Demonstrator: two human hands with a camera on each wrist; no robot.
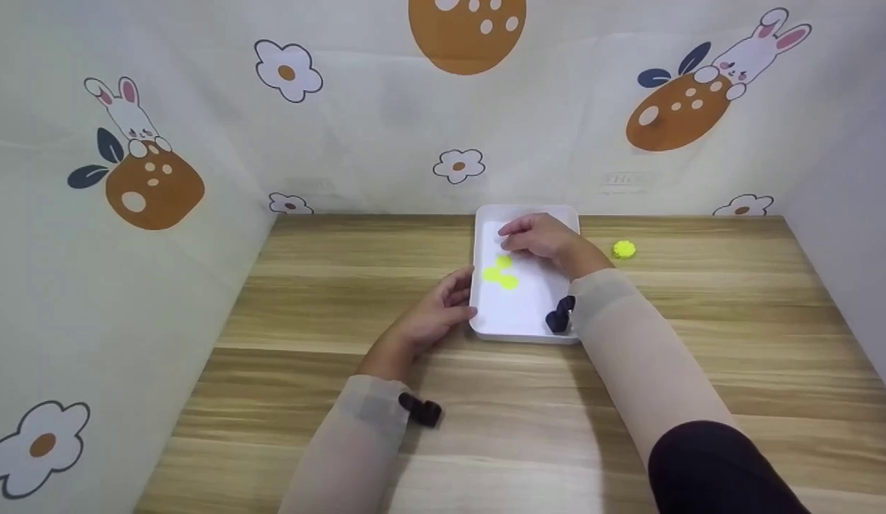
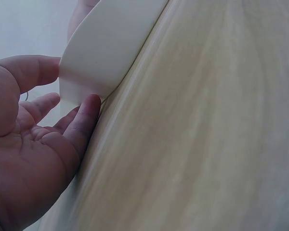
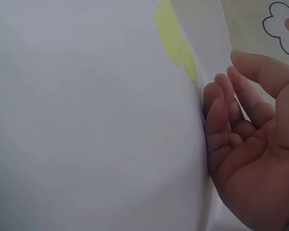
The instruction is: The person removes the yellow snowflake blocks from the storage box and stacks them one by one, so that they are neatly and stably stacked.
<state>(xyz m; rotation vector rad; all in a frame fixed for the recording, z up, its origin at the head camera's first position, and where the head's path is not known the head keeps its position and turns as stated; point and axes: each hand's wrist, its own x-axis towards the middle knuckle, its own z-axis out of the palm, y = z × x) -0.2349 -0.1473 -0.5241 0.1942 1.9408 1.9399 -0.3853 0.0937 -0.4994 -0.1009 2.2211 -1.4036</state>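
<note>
A white rectangular tray (image 1: 521,310) lies on the wooden table. Inside it are flat, bright yellow rounded pieces (image 1: 500,274) grouped close together; their kind is unclear. My left hand (image 1: 434,314) touches the tray's left side with thumb and fingertips, spread along the outer wall (image 2: 101,53) in the left wrist view. Over the far half of the tray is my right hand (image 1: 546,238), fingers loosely bent, with nothing visible between them. In the right wrist view, the yellow pieces (image 3: 176,41) appear beyond those fingertips. Nothing hides the left fingertips fully, though some overlap.
A small yellow scalloped piece (image 1: 624,249) sits on the table (image 1: 700,307) to the right of the tray. Behind the table hangs a pale cloth (image 1: 371,128) printed with rabbits and flowers. A small black device (image 1: 420,410) is strapped on each sleeved wrist.
</note>
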